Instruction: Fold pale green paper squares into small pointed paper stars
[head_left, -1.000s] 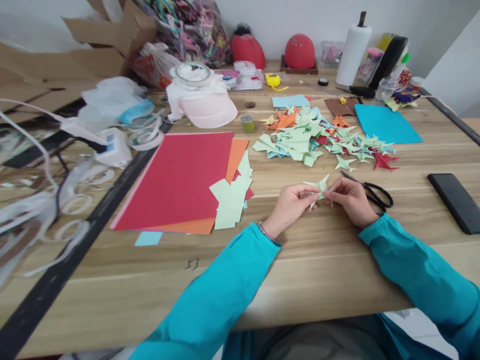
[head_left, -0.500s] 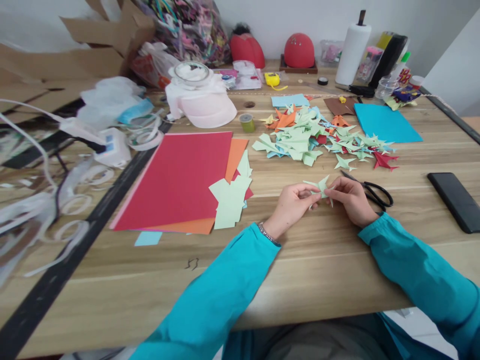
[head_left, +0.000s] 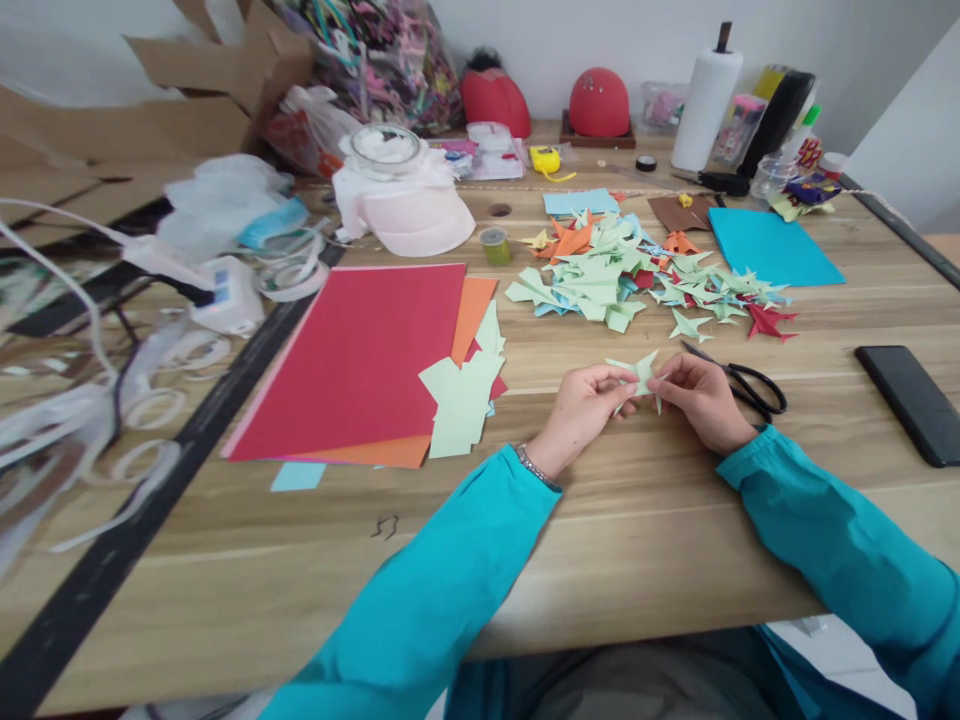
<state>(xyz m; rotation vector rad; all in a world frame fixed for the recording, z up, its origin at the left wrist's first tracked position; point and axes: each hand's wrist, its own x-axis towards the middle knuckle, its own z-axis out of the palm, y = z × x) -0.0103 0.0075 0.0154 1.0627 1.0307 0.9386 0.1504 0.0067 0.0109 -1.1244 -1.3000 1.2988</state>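
Between my two hands is a pale green folded paper star with thin pointed arms. My left hand pinches its left side between thumb and fingers. On its right side, my right hand is closed with thumb and forefinger on the paper. Parts of the star are hidden behind my fingers. Black-handled scissors lie just beyond my right hand, partly covered by it. Past my hands sits a heap of folded paper pieces, mostly pale green, with orange, red and blue ones among them.
Red paper sheets lie to the left, with cut green paper pieces on their right edge. A black phone is at the far right. Behind the heap are a blue sheet and a small green-yellow roll. White cords and strips clutter the left.
Both hands stay almost in place on the green paper star. The star's lower point, near my right fingers, has shifted slightly.
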